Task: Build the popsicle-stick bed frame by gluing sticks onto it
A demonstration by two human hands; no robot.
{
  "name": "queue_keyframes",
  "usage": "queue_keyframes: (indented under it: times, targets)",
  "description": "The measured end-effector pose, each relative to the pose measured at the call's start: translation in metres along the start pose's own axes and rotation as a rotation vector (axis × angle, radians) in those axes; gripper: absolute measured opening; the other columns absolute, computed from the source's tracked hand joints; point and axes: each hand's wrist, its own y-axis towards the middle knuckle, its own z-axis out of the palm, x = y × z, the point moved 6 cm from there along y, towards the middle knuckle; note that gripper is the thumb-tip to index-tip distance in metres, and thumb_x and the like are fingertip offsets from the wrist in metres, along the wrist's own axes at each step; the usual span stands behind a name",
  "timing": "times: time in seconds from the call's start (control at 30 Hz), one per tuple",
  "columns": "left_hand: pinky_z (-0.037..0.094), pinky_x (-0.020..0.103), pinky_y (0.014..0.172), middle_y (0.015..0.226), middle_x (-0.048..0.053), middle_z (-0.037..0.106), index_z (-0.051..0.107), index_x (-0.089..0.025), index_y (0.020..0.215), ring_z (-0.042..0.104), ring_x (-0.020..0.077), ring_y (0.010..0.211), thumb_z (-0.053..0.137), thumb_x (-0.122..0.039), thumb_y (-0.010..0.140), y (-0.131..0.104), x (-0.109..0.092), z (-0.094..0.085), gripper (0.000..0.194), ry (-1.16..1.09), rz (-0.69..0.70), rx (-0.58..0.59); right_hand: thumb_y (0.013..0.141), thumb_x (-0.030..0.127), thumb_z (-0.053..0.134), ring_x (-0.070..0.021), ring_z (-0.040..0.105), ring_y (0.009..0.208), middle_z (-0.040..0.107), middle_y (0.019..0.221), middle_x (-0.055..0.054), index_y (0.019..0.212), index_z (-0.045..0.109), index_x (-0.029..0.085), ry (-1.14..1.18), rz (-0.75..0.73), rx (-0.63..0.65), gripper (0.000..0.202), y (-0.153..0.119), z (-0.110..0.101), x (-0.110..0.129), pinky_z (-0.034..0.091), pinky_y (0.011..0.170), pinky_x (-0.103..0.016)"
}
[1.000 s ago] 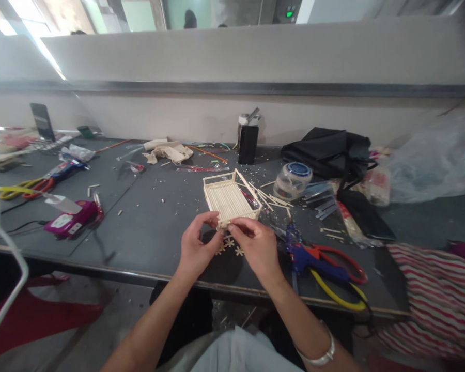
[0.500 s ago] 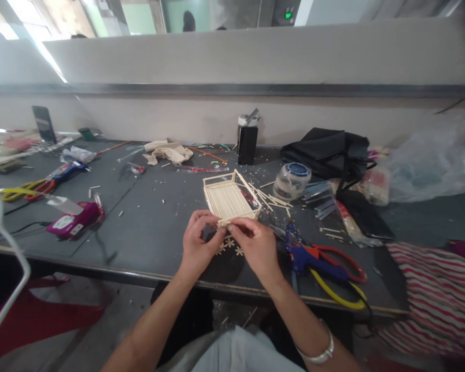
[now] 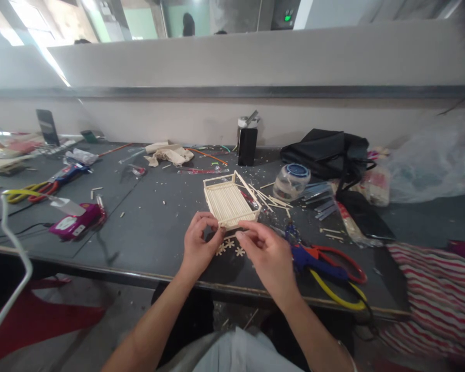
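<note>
A small frame of thin wooden sticks (image 3: pixel 228 200), with a slatted floor and low rails, lies on the dark table in front of me. At its near left corner my left hand (image 3: pixel 201 242) is closed, thumb and forefinger pinching a small wooden piece mostly hidden by the fingers. My right hand (image 3: pixel 270 254) is closed to the right of it, fingertips pinched on a thin wooden stick (image 3: pixel 231 237) that points toward the left hand. Several small star-shaped wooden pieces (image 3: pixel 230 244) lie on the table between my hands.
Right of my hand lie a blue glue gun (image 3: pixel 318 262) and orange-and-yellow-handled tools. Loose sticks (image 3: pixel 269 199), a blue-lidded jar (image 3: pixel 292 182), a black bag (image 3: pixel 325 150) and a phone (image 3: pixel 370 222) are beyond. A purple device (image 3: pixel 75 222) with cords sits left. A bottle (image 3: pixel 248 142) stands behind.
My right hand has drawn away from the left, to the right and slightly nearer me, and a stick now shows at its fingertips. The left hand and the stick frame have barely moved.
</note>
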Motion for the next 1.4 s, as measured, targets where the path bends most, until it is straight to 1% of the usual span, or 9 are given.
queue_keyframes:
  times: [0.2,0.37,0.53,0.7,0.9,1.07,1.2,1.3,1.4]
  targets:
    - [0.042,0.027,0.075,0.085,0.002,0.054,0.058,-0.018,0.074,0.054,0.0149,0.084,0.063,-0.015,0.078,-0.001,0.005,0.002,0.008,-0.037,-0.020,0.010,0.084,0.028,0.050,-0.0193,0.062,0.075,0.068,0.088,-0.006,0.112,0.063,0.020,-0.635,-0.246,-0.184,0.032,-0.021,-0.086,0.000,0.050,0.076,-0.035]
    - [0.041,0.026,0.071,0.086,0.003,0.053,0.057,-0.018,0.074,0.053,0.0148,0.083,0.063,-0.015,0.078,0.000,0.007,0.002,0.008,-0.033,-0.036,0.008,0.075,0.020,0.047,-0.0286,0.059,0.099,0.063,0.111,-0.012,0.127,0.048,0.015,-0.952,-0.272,0.011,0.053,-0.030,-0.116,-0.046,0.046,0.089,-0.046]
    - [0.040,0.026,0.073,0.086,0.003,0.053,0.057,-0.018,0.074,0.052,0.0149,0.084,0.062,-0.014,0.078,0.000,0.006,0.003,0.007,-0.030,-0.020,0.016,0.078,0.024,0.049,-0.0313,0.055,0.104,0.058,0.114,-0.015,0.127,0.047,0.013,-1.079,-0.276,0.033,0.051,-0.034,-0.115,-0.068,0.045,0.090,-0.047]
    - [0.040,0.026,0.071,0.088,0.003,0.053,0.058,-0.018,0.077,0.051,0.0143,0.081,0.062,-0.014,0.078,0.000,0.006,0.002,0.006,-0.031,-0.020,0.023,0.077,0.029,0.054,-0.0300,0.056,0.094,0.056,0.106,-0.014,0.116,0.057,0.015,-1.133,-0.265,0.038,0.042,-0.024,-0.111,-0.069,0.049,0.081,-0.043]
    - [0.041,0.028,0.074,0.088,0.003,0.052,0.058,-0.018,0.077,0.052,0.0157,0.084,0.062,-0.012,0.077,-0.001,0.006,0.002,0.008,-0.058,-0.021,0.037,0.077,0.024,0.053,-0.0272,0.058,0.096,0.061,0.103,-0.011,0.105,0.058,0.016,-1.043,-0.381,0.025,0.030,-0.023,-0.106,-0.060,0.048,0.087,-0.042]
    - [0.042,0.028,0.074,0.090,0.004,0.052,0.059,-0.019,0.080,0.052,0.0156,0.083,0.062,-0.014,0.077,-0.002,0.007,0.003,0.006,-0.069,-0.028,0.043,0.076,0.031,0.055,-0.0267,0.061,0.092,0.063,0.100,-0.010,0.106,0.055,0.018,-0.815,-0.313,-0.049,0.033,-0.034,-0.117,-0.051,0.050,0.083,-0.042]
    - [0.043,0.028,0.076,0.091,0.004,0.052,0.059,-0.019,0.081,0.052,0.0157,0.083,0.062,-0.015,0.077,-0.001,0.005,0.003,0.007,-0.035,-0.012,0.033,0.083,0.033,0.054,-0.0245,0.065,0.089,0.067,0.098,-0.008,0.106,0.058,0.021,-0.452,-0.157,-0.073,0.027,-0.054,-0.115,-0.041,0.053,0.079,-0.037]
    - [0.043,0.029,0.077,0.090,0.004,0.052,0.059,-0.019,0.080,0.053,0.0161,0.085,0.062,-0.015,0.077,-0.001,0.002,0.003,0.006,0.009,0.001,0.031,0.088,0.034,0.050,-0.0231,0.066,0.086,0.069,0.096,-0.008,0.104,0.061,0.020,-0.201,-0.040,0.040,0.023,-0.067,-0.091,-0.033,0.054,0.077,-0.034]
    - [0.043,0.028,0.077,0.089,0.004,0.053,0.059,-0.019,0.077,0.053,0.0163,0.086,0.062,-0.015,0.078,-0.001,0.001,0.002,0.005,0.031,0.003,0.024,0.090,0.038,0.048,-0.0218,0.066,0.084,0.070,0.091,-0.007,0.100,0.064,0.019,-0.134,0.010,0.110,0.026,-0.068,-0.062,-0.024,0.053,0.078,-0.033]
